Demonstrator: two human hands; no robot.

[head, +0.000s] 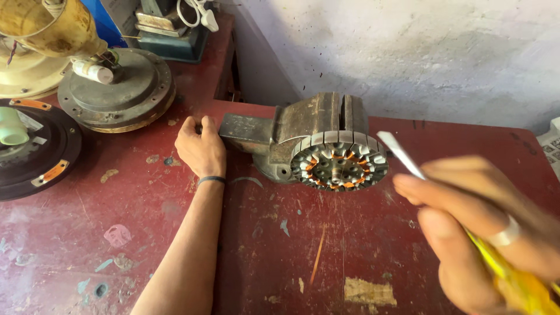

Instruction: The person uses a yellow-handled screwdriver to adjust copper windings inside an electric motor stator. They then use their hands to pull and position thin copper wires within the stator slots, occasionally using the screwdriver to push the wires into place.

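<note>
A wound stator (339,165) is clamped in a vise (303,131) (red tabletop (280,245)); the vise's left end is gripped by the left hand (201,149), a yellow-handled screwdriver (408,160) by the right hand (484,227); orange-labelled fan housings (35,146) lie left.

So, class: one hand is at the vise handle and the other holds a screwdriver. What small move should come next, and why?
Probably bring the screwdriver tip down to the motor core. The core sits clamped in the vise, the left hand is at the vise's handle end, and the right hand holds the blade just beside the core, not touching it.
</note>
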